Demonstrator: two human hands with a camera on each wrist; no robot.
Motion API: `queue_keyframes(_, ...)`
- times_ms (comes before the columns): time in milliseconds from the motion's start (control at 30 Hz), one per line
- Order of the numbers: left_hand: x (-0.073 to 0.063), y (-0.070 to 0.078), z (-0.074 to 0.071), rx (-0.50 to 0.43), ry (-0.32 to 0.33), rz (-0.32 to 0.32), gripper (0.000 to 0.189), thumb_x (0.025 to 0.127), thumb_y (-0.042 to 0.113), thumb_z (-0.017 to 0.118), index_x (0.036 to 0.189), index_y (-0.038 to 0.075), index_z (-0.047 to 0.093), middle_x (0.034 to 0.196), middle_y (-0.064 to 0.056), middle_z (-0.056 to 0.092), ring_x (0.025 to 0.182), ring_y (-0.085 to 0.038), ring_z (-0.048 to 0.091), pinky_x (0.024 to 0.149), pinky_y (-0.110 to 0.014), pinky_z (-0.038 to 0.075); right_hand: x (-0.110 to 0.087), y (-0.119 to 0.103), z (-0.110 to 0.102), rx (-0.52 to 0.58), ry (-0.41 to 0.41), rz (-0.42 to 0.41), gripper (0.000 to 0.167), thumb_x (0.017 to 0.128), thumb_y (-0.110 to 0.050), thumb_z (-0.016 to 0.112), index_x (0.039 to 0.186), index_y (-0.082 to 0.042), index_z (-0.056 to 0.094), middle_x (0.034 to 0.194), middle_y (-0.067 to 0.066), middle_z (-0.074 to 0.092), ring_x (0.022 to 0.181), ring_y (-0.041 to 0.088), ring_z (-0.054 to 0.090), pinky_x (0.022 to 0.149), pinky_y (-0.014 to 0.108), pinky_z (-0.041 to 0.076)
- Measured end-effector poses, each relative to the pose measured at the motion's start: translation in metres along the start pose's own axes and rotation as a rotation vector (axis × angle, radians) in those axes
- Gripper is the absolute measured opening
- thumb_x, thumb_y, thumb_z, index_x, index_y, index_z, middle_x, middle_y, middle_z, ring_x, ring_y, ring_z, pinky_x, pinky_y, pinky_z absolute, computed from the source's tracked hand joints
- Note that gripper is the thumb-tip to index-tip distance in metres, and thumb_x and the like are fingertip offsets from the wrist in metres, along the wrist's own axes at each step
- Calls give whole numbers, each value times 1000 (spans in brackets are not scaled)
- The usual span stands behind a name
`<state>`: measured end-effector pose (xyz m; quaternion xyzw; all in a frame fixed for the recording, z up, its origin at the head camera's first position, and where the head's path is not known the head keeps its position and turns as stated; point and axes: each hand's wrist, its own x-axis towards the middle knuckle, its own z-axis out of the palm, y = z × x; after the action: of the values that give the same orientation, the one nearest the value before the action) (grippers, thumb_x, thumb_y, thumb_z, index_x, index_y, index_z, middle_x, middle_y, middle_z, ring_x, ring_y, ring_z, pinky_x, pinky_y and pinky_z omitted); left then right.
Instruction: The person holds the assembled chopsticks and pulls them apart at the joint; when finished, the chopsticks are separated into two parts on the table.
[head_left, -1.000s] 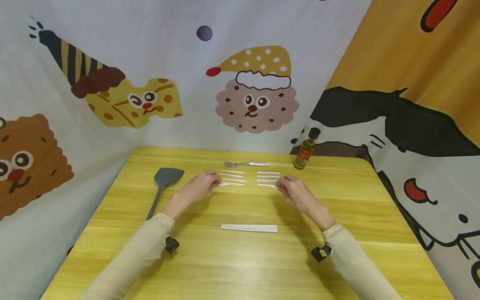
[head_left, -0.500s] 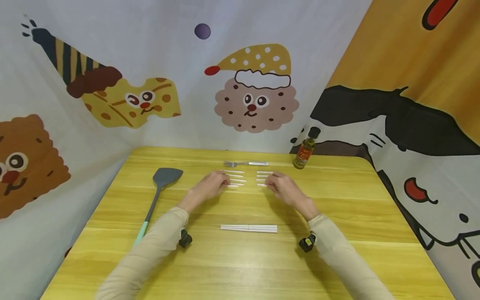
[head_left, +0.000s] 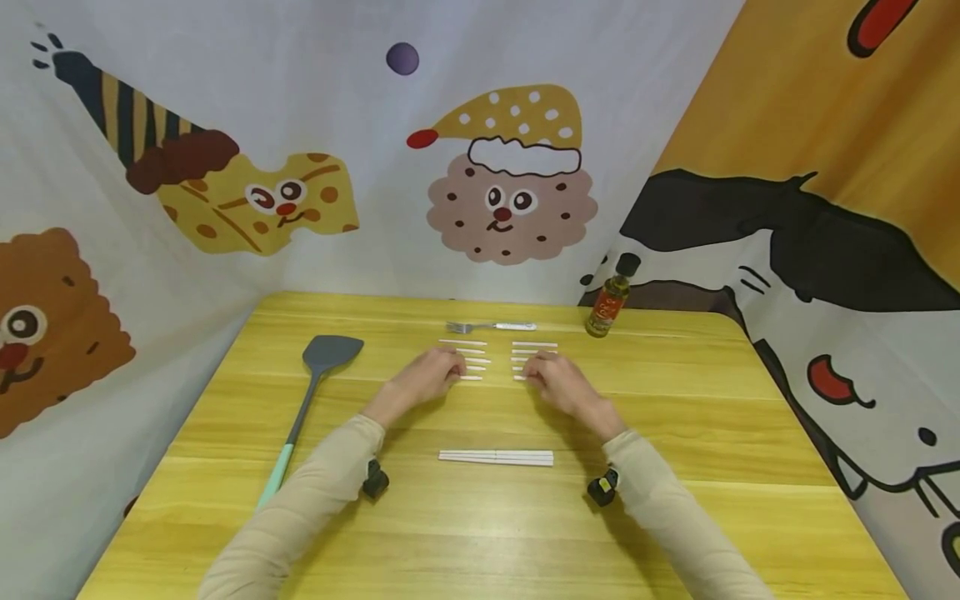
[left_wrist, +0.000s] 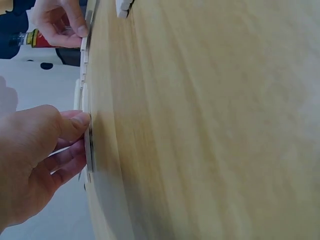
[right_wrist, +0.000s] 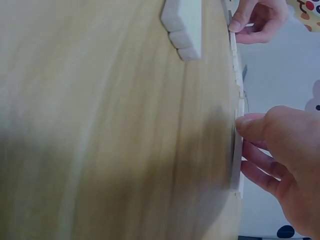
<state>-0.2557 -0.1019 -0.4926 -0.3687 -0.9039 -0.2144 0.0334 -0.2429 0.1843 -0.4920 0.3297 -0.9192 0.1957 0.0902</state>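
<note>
Two columns of short white sticks lie side by side on the table, each stick running left to right. My left hand [head_left: 435, 375] is at the near end of the left column. In the left wrist view its thumb and fingers pinch a thin white stick [left_wrist: 89, 150] low over the tabletop. At the near end of the right column is my right hand [head_left: 561, 382]. The right wrist view shows it pinching another white stick [right_wrist: 237, 167] between thumb and fingers. Whether either stick touches the wood, I cannot tell. My fingers partly cover both columns.
Nearer to me lies a bundle of longer white sticks [head_left: 495, 457]. A fork [head_left: 491, 327] lies behind the columns, and a dark-capped bottle [head_left: 609, 304] stands at the back right. To the left is a grey spatula [head_left: 327, 354] with a green handle, beside my left sleeve.
From the outer sides, both hands have moved inward to the columns, then slightly nearer to me. Another white stick now shows at the near end of each column, under my fingers.
</note>
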Motion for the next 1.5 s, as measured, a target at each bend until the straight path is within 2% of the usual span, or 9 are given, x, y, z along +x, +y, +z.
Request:
queue_keyframes(300, -2, 2, -2, -13, -12, -18, 8, 93, -2, 66, 96, 4, 71, 95, -8, 69, 88, -20, 66, 80, -30, 59, 1, -1, 3, -1, -13, 13, 13, 86, 3, 75, 98, -4, 75, 99, 9, 73, 88, 22, 71, 80, 31, 61)
queue_keyframes(600, -11, 6, -16, 17, 46, -61, 12, 92, -3, 66, 100, 4, 72, 97, -7, 67, 87, -19, 64, 77, -31, 58, 1, -11, -12, -38, 14, -18, 13, 86, 2, 75, 99, -2, 75, 95, 11, 72, 85, 23, 69, 76, 32, 62)
queue_keyframes(667, -15, 11, -20, 45, 55, -39, 12, 91, -4, 67, 99, 4, 72, 97, -7, 67, 87, -19, 64, 77, -30, 58, 0, -14, -15, -41, 23, -31, 12, 86, 1, 76, 98, -1, 75, 94, 11, 71, 84, 23, 69, 76, 33, 62)
queue_keyframes(767, -22, 23, -26, 120, 57, 29, 12, 89, -3, 70, 98, 6, 72, 96, -7, 66, 86, -20, 65, 77, -30, 58, -2, -18, -19, -39, 29, -46, 11, 86, 1, 77, 97, -1, 75, 92, 10, 70, 83, 21, 68, 74, 32, 61)
queue_keyframes(867, -29, 39, -31, 182, 33, 87, 12, 90, 0, 72, 100, 8, 71, 96, -6, 66, 86, -20, 65, 77, -30, 58, -5, -24, -23, -24, 33, -62, 12, 85, 1, 78, 95, -2, 75, 91, 8, 70, 81, 19, 68, 72, 30, 60)
queue_keyframes(933, -34, 49, -34, 191, 16, 105, 13, 90, 2, 72, 101, 8, 71, 97, -6, 65, 87, -19, 65, 77, -29, 58, -8, -30, -25, -16, 28, -70, 14, 83, 1, 79, 96, -3, 74, 91, 7, 70, 81, 18, 68, 72, 30, 60)
queue_keyframes(1133, -44, 73, -37, 151, -39, 80, 12, 93, 5, 72, 104, 8, 71, 99, -5, 65, 87, -17, 65, 76, -28, 58, -15, -51, -33, 24, -27, -69, 17, 84, 2, 78, 100, -2, 74, 93, 7, 71, 84, 18, 68, 74, 33, 60)
queue_keyframes(1300, -50, 81, -31, 132, -82, 66, 12, 95, 9, 70, 106, 10, 71, 103, -3, 66, 88, -16, 65, 75, -25, 57, -21, -68, -37, 53, -91, -54, 15, 88, -1, 75, 102, -3, 73, 96, 7, 71, 86, 19, 68, 76, 32, 60)
queue_keyframes(1500, -56, 88, -20, 61, -120, 73, 11, 94, 9, 71, 105, 8, 72, 98, -3, 67, 83, -13, 65, 71, -20, 55, -34, -82, -31, 113, -177, -63, 15, 89, -2, 74, 103, -4, 72, 98, 6, 71, 87, 16, 68, 76, 28, 59)
